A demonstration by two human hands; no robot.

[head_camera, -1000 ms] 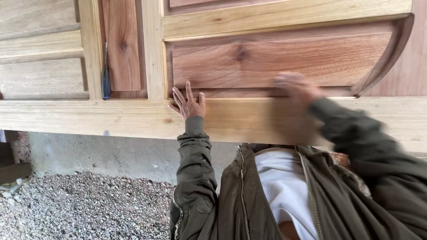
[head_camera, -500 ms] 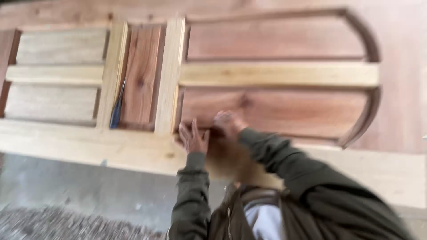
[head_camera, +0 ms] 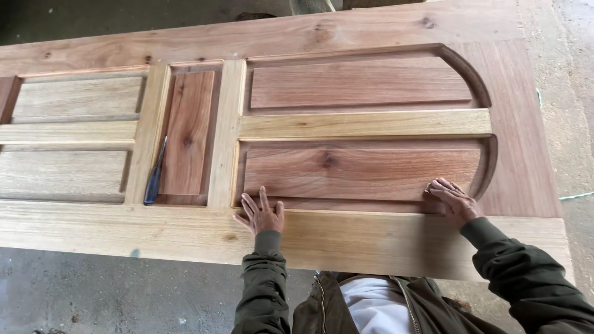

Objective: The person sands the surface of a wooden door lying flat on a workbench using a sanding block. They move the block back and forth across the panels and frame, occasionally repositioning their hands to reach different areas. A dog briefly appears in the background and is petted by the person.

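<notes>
Wooden door (head_camera: 371,241): one; two hands, left (head_camera: 263,215), right (head_camera: 453,199), flat, open; one chisel (head_camera: 154,174).

Wooden door (head_camera: 371,241) lies flat, 2 reddish arched panels (head_camera: 362,173) set in its pale frame.

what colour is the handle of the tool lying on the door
Dark blue; the tool shows best in the head view, lying in a recess of the wooden door.

A grey concrete floor (head_camera: 124,297) lay under soft daylight, stained and dusty at seven o'clock, with a paler concrete strip (head_camera: 572,93) at three o'clock.
</notes>
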